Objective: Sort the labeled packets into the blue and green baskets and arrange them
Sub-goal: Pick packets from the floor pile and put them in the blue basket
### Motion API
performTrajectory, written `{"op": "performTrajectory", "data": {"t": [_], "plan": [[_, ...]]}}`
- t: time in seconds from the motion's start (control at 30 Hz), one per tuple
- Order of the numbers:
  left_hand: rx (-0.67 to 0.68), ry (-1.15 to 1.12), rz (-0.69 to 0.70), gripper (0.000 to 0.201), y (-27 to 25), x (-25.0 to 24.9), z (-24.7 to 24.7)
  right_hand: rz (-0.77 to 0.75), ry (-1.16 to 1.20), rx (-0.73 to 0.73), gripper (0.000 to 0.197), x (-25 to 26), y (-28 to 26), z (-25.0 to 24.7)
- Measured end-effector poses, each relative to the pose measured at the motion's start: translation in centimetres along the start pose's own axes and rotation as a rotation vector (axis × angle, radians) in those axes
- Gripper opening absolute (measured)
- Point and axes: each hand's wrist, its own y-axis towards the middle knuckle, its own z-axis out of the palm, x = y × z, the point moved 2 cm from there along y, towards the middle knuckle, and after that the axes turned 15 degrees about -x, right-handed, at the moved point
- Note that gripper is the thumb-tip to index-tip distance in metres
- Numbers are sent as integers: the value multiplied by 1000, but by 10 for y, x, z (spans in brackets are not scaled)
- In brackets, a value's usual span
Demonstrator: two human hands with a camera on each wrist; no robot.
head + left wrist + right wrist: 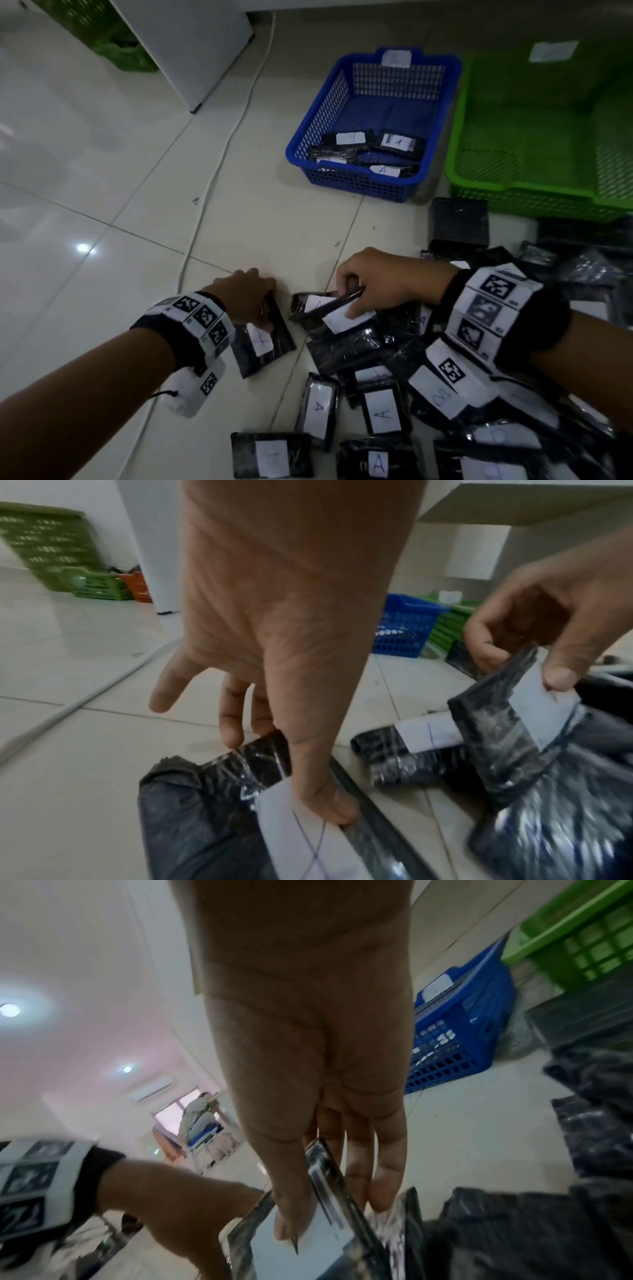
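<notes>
You are working on a glossy pale tiled floor [102, 154] that mirrors the ceiling lights. The black packets wrapped in crinkled, shiny clear plastic film [359, 346] each carry a matt white paper label [380, 411] with handwritten ink. Your left hand [245, 294] holds one such film-wrapped black packet [263, 342], the thumb on its paper label; your right hand [380, 277] pinches another glossy black packet [325, 303] by its edge. The rectangular blue plastic basket [442, 113] and the larger green plastic basket [507, 192] are smooth moulded lattice, each with a white paper tag. Both your wrists wear black cloth bands with matt printed paper markers [202, 318].
</notes>
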Motion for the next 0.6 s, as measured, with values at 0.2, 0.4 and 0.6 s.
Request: {"op": "performTrajectory", "data": {"t": [0.2, 0.4, 0.6], "plan": [[-54, -226, -23, 24, 16, 29, -66, 97, 230, -403, 29, -10, 15, -75], [-411, -874, -174, 15, 34, 43, -150, 172, 277, -982, 20, -37, 31, -141], [-760, -1318, -219, 20, 65, 20, -188, 224, 232, -1098, 11, -55, 40, -161]]}}
